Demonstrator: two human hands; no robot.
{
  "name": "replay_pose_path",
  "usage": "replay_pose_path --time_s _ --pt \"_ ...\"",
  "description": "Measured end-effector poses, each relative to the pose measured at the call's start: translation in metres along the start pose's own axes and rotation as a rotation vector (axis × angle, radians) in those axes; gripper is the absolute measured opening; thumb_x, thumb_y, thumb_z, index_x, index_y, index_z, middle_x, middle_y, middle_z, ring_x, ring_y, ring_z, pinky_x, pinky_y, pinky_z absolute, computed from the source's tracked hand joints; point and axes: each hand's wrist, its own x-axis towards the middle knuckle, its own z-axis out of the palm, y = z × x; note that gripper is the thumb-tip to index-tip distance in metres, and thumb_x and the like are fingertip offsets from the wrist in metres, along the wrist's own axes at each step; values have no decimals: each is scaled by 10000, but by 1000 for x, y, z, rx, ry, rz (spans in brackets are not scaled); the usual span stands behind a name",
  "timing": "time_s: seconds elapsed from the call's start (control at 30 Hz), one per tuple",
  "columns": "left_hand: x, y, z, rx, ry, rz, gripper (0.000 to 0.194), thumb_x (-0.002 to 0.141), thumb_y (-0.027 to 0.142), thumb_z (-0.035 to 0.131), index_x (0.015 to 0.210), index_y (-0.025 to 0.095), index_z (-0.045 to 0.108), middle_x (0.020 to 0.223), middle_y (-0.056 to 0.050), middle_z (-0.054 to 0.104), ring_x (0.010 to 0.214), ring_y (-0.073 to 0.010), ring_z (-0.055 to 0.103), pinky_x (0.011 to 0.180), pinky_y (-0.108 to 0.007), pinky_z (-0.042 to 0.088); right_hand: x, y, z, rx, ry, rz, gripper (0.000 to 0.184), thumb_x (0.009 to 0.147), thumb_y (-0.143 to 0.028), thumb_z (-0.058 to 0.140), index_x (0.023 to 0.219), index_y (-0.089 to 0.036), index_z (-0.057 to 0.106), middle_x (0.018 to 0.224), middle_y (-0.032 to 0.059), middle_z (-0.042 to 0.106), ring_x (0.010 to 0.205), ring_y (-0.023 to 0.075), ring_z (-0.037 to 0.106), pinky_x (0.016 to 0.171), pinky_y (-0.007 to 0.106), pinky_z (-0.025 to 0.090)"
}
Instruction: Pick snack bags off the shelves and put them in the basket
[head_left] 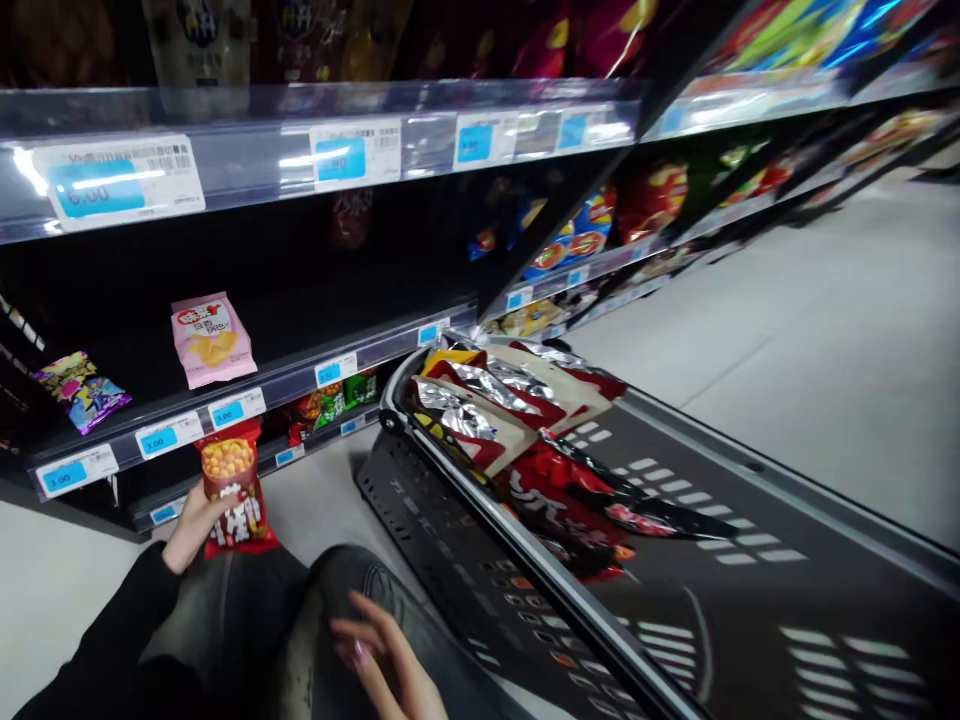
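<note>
My left hand (196,522) is closed on a red snack bag (231,470) with round yellow pieces pictured on it. It holds the bag upright in front of the lowest shelves, above my left leg. Over my right knee, my right hand (386,655) has its fingers apart and holds nothing. A pink snack bag (212,338) lies on the shelf just above the red one. Farther left on that shelf rests a small purple and yellow packet (81,390).
A dark shopping cart (720,600) stands at my right, with several snack bags (517,400) in it. Shelf edges (247,150) with price tags run across in front of me. More packets (330,405) sit on the bottom shelf. Grey floor (840,330) extends beyond the cart.
</note>
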Motion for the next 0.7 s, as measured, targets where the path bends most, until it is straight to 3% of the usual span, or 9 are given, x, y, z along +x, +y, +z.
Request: replay_pose_path --time_s 0.1,0.2,0.33,0.43,0.5,0.6,0.63,0.7 --pt "-63 6 6 -90 -126 -40 632 688 492 687 1175 112 554 1186 -150 667 1095 -323 621 914 -410 508 18 -16 36 117 10 -21 594 854 -513 546 1347 -192 460 1208 151 637 994 229 673 858 368 553" --pt "-106 24 14 -45 -230 -19 640 772 482 647 1281 137 472 1295 -135 601 1220 -287 536 1020 -389 431 21 -37 54 93 -78 -36 612 795 -470 617 1317 -179 489 1267 137 604 1118 246 613 945 372 507" --pt "-130 51 19 75 -326 57 623 841 473 590 1351 173 395 1351 -123 548 1238 -266 513 1051 -386 397 9 -55 44 108 -121 -30 613 744 -479 639 1256 -166 514 1217 110 641 1094 241 621 955 347 495" --pt "-134 59 24 133 -364 98 619 839 498 583 1334 170 410 1330 -142 552 1230 -293 510 1041 -426 399 -2 -61 35 125 -68 -50 549 743 -457 635 1207 -183 532 1186 91 658 1044 229 643 913 335 519" --pt "-137 58 31 172 -295 163 673 835 514 579 1372 175 357 1392 -156 485 1264 -308 472 1043 -458 392 -8 -64 36 70 32 -78 515 749 -423 629 1194 -182 530 1154 90 671 1004 226 659 871 329 541" --pt "-142 55 42 253 -133 314 641 879 491 517 1417 214 307 1504 -133 335 1328 -290 395 1097 -483 326 -15 -69 45 -237 351 -177 521 786 -381 612 1240 -161 484 1107 116 678 946 233 674 790 331 567" --pt "-144 54 45 257 -130 334 588 903 486 474 1413 227 335 1513 -118 328 1346 -279 373 1120 -481 292 -17 -72 49 -379 472 -236 539 805 -375 605 1272 -150 460 1111 133 670 937 241 674 764 337 571" --pt "-145 52 49 166 -235 289 554 919 521 415 1395 238 401 1496 -103 376 1374 -273 340 1152 -469 240 -22 -77 56 -651 644 -389 592 838 -369 588 1343 -120 405 1145 175 643 970 269 657 747 365 571"
